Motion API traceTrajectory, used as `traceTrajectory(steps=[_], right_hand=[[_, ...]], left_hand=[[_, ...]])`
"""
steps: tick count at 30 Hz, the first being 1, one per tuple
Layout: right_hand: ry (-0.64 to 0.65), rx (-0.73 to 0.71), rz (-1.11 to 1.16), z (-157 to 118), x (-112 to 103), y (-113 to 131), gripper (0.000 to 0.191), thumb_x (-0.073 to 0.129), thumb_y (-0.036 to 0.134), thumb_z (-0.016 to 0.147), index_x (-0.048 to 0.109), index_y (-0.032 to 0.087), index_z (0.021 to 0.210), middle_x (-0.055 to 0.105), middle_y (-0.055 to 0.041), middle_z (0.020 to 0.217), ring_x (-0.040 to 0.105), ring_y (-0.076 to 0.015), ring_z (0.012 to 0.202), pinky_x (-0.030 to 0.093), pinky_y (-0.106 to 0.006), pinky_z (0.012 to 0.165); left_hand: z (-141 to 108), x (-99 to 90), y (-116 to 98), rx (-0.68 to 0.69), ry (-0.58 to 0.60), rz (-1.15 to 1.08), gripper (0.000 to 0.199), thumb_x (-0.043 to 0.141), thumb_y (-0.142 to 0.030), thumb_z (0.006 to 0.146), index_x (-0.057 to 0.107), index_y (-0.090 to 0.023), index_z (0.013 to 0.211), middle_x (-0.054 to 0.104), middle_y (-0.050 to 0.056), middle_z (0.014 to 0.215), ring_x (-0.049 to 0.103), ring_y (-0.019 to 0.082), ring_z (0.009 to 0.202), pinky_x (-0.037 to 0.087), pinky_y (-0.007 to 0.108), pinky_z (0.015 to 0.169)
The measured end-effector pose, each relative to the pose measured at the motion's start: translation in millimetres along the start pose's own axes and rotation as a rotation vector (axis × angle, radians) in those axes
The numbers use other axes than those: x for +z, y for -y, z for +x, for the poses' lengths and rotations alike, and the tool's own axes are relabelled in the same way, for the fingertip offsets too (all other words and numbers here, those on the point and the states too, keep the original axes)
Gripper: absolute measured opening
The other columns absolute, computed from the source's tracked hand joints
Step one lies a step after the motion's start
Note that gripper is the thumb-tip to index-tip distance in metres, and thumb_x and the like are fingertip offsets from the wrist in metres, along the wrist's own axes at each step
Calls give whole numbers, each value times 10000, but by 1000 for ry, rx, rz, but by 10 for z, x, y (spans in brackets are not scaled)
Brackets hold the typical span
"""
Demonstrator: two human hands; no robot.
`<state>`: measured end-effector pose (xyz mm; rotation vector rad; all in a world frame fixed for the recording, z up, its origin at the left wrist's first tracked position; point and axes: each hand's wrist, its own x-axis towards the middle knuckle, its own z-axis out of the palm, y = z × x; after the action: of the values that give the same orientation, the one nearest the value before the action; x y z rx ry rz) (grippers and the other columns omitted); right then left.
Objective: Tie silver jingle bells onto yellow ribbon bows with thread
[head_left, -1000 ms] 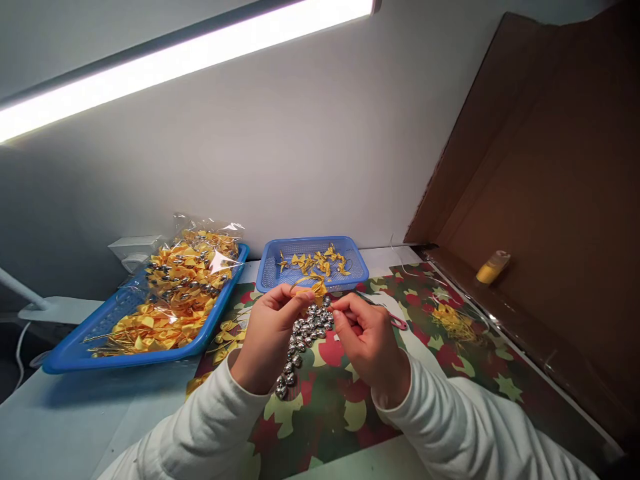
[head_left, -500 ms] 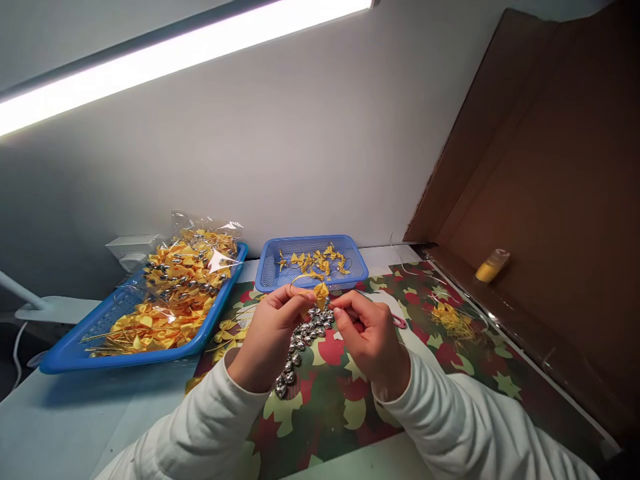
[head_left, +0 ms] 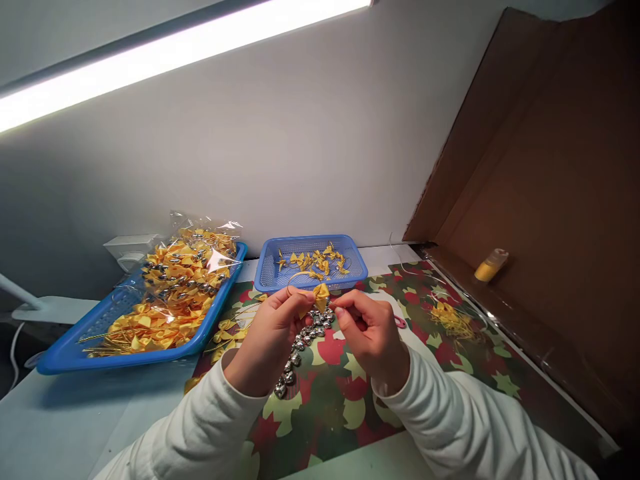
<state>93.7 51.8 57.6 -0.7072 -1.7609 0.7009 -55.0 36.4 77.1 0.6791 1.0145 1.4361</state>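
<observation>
Between thumb and fingers, my left hand (head_left: 273,328) pinches a yellow ribbon bow (head_left: 321,296) with a thin gold loop standing up from it. Just to the right, my right hand (head_left: 371,333) is closed in a pinch close to the bow's right side; whatever sits between those fingertips is too small to make out. Under and between the hands lies a row of silver jingle bells (head_left: 300,343) on the camouflage-patterned mat (head_left: 330,413). Loose yellow bows (head_left: 226,333) lie left of my left hand, partly hidden by it.
A large blue basket (head_left: 125,365) on the left holds bows with bells, some in clear plastic. Behind my hands stands a smaller blue basket (head_left: 270,267) with finished-looking bows. Yellow thread scraps (head_left: 453,320) lie right, near a yellow spool (head_left: 491,265) by the cardboard wall (head_left: 540,167).
Both hands stay almost in place. The bow has turned slightly in my left fingers, and its gold loop has shifted a little to the left.
</observation>
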Motion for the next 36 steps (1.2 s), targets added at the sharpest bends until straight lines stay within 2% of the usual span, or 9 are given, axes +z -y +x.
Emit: traceTrajectory(steps=[7, 18, 29, 36], right_hand=[[-15, -22, 13, -18, 18, -11, 130, 487, 143, 853, 580, 144, 763, 356, 82, 509, 308, -47, 428, 236, -185, 417], [3, -41, 42, 29, -43, -16, 126, 495, 128, 842, 590, 151, 762, 367, 84, 500, 307, -45, 426, 241, -180, 418], [21, -69, 69, 51, -44, -5, 128, 491, 122, 844, 583, 155, 761, 353, 91, 489, 302, -43, 419, 245, -181, 416], [20, -78, 60, 71, -74, -9, 138, 491, 122, 842, 602, 155, 768, 414, 76, 514, 332, -41, 425, 265, -176, 411]], left_hand=[[-18, 11, 2, -10, -5, 6, 223, 784, -260, 530, 587, -162, 565, 523, -58, 579, 461, 81, 598, 422, 189, 539], [-52, 59, -38, -112, -24, -71, 200, 777, -234, 486, 604, -171, 562, 548, -55, 609, 490, 88, 627, 442, 189, 547], [-67, 18, 31, -129, 13, -70, 196, 783, -240, 514, 618, -168, 590, 571, -40, 640, 504, 93, 614, 455, 193, 528], [-82, 27, 12, -142, 11, -101, 198, 778, -230, 508, 613, -169, 600, 577, -41, 654, 518, 91, 620, 460, 191, 534]])
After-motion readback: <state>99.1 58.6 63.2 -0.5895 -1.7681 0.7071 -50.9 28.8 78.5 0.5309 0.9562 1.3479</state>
